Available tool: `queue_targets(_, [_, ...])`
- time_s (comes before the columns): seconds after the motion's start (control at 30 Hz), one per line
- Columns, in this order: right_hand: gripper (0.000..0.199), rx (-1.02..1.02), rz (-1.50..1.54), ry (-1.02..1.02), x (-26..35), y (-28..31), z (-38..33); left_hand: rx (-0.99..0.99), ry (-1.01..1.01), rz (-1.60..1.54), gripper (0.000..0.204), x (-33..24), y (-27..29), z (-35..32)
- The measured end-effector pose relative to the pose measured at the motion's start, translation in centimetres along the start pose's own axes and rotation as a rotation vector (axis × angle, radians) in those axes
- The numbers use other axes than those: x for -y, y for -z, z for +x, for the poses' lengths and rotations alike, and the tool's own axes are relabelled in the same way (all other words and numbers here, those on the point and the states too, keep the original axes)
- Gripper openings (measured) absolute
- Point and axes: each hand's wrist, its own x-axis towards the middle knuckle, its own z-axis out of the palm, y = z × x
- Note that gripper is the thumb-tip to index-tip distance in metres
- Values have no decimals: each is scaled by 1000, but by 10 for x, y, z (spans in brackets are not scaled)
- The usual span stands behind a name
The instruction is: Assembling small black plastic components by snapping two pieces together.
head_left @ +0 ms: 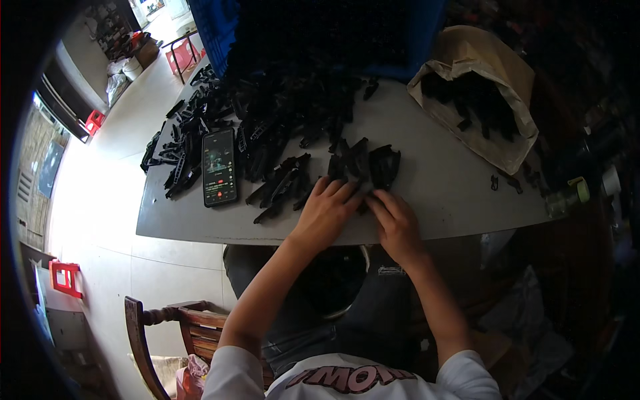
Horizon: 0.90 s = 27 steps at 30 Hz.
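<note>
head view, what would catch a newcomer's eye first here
First the heap of black plastic parts spread over the far left of the grey table, with a lit phone lying among them. Next the left hand and right hand, side by side at the near edge, fingers on a few black parts. At the far right stands an open paper bag with more parts inside.

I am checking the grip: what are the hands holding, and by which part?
Both hands, left hand and right hand, rest fingertips on small black plastic parts on the table; a true hold cannot be told.
</note>
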Motion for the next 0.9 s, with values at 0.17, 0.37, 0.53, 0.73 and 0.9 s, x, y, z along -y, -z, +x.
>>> queue_targets(0.17, [40, 151, -9, -275, -2, 17, -7, 156, -96, 42, 24, 0, -3, 9])
queue_targets(0.37, [42, 69, -31, -219, -14, 4, -4, 83, -133, 107, 20, -1, -7, 12])
queue_targets(0.53, [37, 123, -120, -200, -22, 2, 1, -168, -14, -208, 17, -9, 7, 13])
queue_targets(0.73, [32, 83, -220, -62, -32, 7, 21, -131, 625, -984, 22, -25, 15, -19])
queue_targets(0.9, [32, -8, -133, 91, 2, 24, 18, -126, 625, -864, 32, -28, 6, -42])
